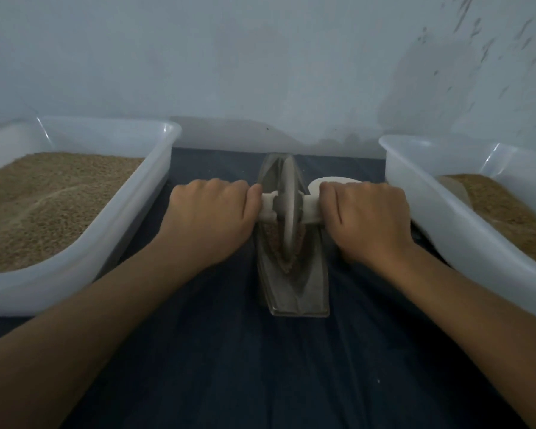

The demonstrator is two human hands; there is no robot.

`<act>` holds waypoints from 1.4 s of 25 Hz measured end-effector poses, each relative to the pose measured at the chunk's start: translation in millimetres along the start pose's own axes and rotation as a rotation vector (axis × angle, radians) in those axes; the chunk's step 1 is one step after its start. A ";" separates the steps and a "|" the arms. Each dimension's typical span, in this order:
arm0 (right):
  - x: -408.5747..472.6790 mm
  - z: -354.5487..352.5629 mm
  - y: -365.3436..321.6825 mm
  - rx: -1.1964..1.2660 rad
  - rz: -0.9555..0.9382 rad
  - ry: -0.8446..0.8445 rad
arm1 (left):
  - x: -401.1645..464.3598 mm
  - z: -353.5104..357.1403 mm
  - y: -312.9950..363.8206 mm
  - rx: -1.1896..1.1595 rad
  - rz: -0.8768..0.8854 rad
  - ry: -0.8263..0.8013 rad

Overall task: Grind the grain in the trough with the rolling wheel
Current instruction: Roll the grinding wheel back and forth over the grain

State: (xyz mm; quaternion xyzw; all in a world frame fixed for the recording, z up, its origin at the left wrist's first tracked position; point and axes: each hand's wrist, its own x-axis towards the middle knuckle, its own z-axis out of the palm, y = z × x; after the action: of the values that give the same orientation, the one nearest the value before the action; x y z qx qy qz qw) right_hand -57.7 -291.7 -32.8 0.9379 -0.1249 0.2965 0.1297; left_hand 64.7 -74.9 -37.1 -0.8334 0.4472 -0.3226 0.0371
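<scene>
One narrow boat-shaped trough (293,283) lies on the dark cloth (260,366) covering the desk, midway between two white plastic tubs, with brown grain (273,239) packed along its groove. One grey rolling wheel (289,199) stands upright in that groove on a single pale axle (268,209) running crosswise. The left hand (209,215) is curled in a fist round the axle's left end, the right hand (365,215) likewise round its right end. The left tub (130,218) and right tub (421,218) each hold a bed of brown grain. One white rounded object (325,182) shows behind the right hand
</scene>
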 end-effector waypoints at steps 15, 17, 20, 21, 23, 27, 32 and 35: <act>-2.3 -2.4 -1.8 0.066 -0.014 0.021 | -5.1 2.2 0.7 -0.032 0.042 0.027; -11.8 -6.0 -1.3 0.110 -0.046 0.067 | -13.1 -4.7 1.7 -0.021 0.081 0.041; 12.2 5.9 -0.3 0.088 0.000 0.048 | 6.6 2.1 0.3 0.067 0.021 -0.096; 28.1 15.2 3.5 0.075 0.004 0.001 | 20.0 7.4 0.3 0.085 -0.028 -0.133; 62.8 32.8 15.2 0.031 -0.074 -0.174 | 53.4 20.6 -4.1 0.080 -0.132 -0.166; 87.4 44.4 27.0 0.011 -0.117 -0.376 | 99.2 25.7 -9.2 0.044 -0.240 -0.298; 24.6 12.8 1.9 0.045 -0.005 -0.011 | 17.4 4.8 2.9 -0.006 -0.067 -0.110; -11.7 -9.6 -3.3 0.169 -0.104 0.180 | -20.3 -9.6 6.5 -0.118 -0.023 0.093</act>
State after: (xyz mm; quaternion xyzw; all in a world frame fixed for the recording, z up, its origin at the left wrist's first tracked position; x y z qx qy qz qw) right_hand -71.0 -283.7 -32.7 0.9203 -0.0386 0.3817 0.0759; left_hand 46.5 -61.0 -42.0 -0.8232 0.4571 -0.3347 -0.0365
